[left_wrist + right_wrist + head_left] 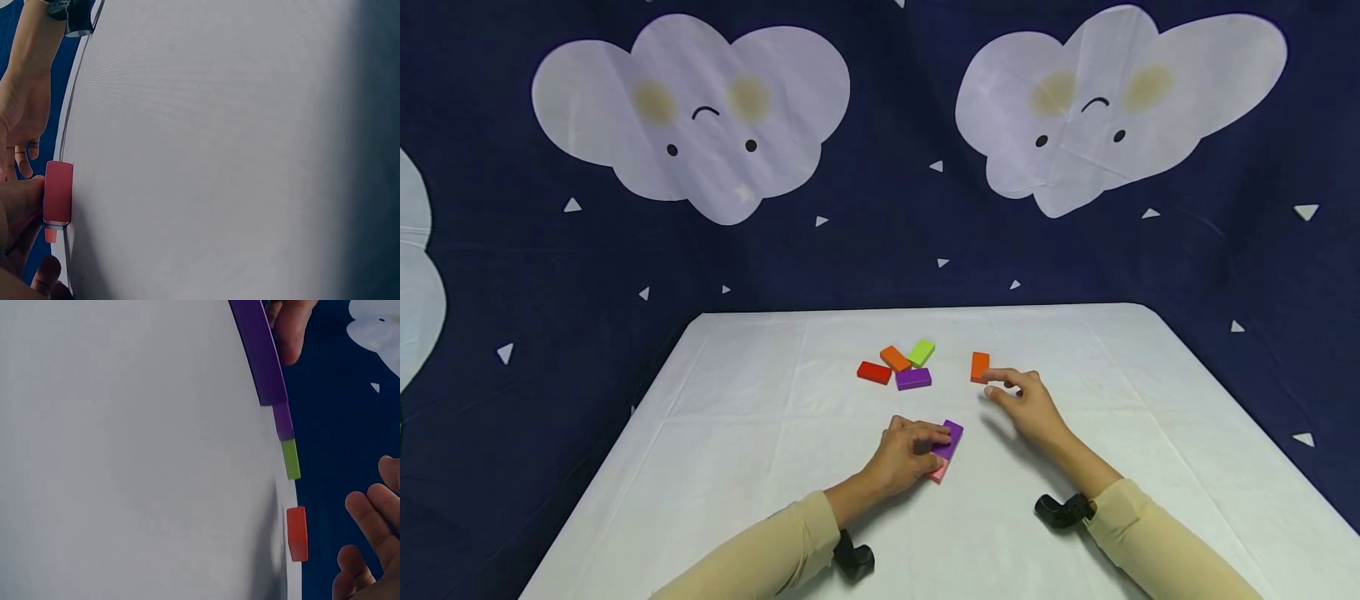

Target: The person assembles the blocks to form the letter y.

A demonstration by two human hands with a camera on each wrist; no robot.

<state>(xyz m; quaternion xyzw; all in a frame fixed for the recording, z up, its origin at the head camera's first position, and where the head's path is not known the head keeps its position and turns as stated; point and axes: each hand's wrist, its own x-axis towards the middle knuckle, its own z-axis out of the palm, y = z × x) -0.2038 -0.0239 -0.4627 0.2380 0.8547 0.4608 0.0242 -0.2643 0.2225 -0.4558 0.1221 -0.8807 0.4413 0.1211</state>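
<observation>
On the white table, my left hand (906,454) holds a purple block (947,451) and a pink block (937,476) lying end to end. Its fingers are over the purple block, and the thumb is at the pink one. The left wrist view shows the pink block (58,192) close up, with fingers against its side. My right hand (1033,412) is above the table farther right, fingers spread from the thumb. An orange block (980,365) lies right at its index fingertip. From the right wrist, that orange block (297,534) appears apart from the loosely bent fingers (369,515).
Beyond my left hand, a loose group holds a red block (874,372), a second orange block (895,358), a lime green block (922,352) and another purple block (913,379). A dark blue cloth (895,267) with white clouds hangs behind the table (730,450).
</observation>
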